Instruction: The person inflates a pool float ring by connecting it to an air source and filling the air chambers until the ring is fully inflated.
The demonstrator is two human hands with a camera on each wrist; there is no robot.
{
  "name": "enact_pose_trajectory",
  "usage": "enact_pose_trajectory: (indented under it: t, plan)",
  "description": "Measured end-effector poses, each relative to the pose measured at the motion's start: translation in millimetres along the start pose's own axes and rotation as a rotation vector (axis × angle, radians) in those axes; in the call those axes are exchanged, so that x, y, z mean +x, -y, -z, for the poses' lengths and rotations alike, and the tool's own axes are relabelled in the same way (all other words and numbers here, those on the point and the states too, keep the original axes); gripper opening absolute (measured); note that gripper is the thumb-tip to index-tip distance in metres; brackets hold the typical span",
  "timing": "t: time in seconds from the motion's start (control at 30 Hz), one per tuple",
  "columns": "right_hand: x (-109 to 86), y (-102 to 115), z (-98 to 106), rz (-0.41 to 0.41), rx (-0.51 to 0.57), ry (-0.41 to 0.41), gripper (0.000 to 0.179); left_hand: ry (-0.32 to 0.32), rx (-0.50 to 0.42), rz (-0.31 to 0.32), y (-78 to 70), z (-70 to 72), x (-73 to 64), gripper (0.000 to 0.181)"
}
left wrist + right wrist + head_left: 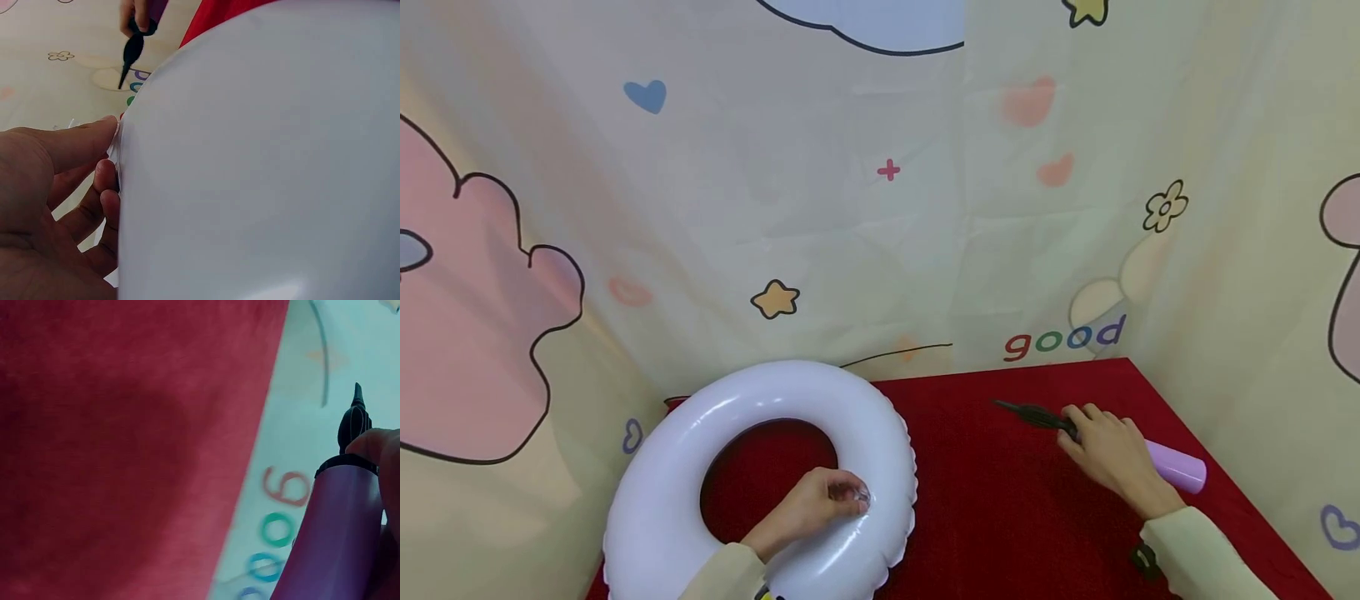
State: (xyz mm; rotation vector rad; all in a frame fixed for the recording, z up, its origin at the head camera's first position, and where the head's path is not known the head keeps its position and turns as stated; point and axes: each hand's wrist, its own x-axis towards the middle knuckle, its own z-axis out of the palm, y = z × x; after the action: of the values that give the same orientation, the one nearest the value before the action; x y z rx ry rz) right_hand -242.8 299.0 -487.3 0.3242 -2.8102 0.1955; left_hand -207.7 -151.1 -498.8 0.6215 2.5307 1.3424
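Observation:
A white inflatable swim ring (651, 492), plump with air, lies at the left of the red cloth. On its right side my left hand (815, 508) pinches the small clear valve (862, 497) between thumb and fingers. In the left wrist view the ring's wall (262, 150) fills the right, and the thumb and fingers (81, 147) meet at its edge. Over to the right, my right hand (1108, 454) grips a hand air pump (1180, 467) with a purple barrel and a black tapered nozzle (354, 422). The nozzle points left toward the ring, well apart from it.
The red cloth (985, 492) covers the surface under the ring and reaches back to a printed curtain (850, 217). More curtain hangs at both sides. A small dark object (1145, 560) lies beside the right sleeve; its kind is unclear.

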Motion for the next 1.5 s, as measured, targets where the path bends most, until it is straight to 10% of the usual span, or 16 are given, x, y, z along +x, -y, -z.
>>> enact_pose_trajectory:
  t: [0.37,0.97,1.5]
  plan:
    - [-10.9,-50.2,-38.3,-0.220,0.058,0.160,0.040,0.013,-0.045,0.006,-1.4,-2.8,0.0,0.015]
    - [-22.4,-62.4,-61.6,-0.246,0.041,0.213,0.055,0.007,-0.026,0.034,-0.6,-2.6,-0.8,0.016]
    - [4.3,69.3,-30.9,-0.001,0.104,-0.158,0.038,0.004,-0.008,0.018,4.7,-0.5,-0.7,0.014]
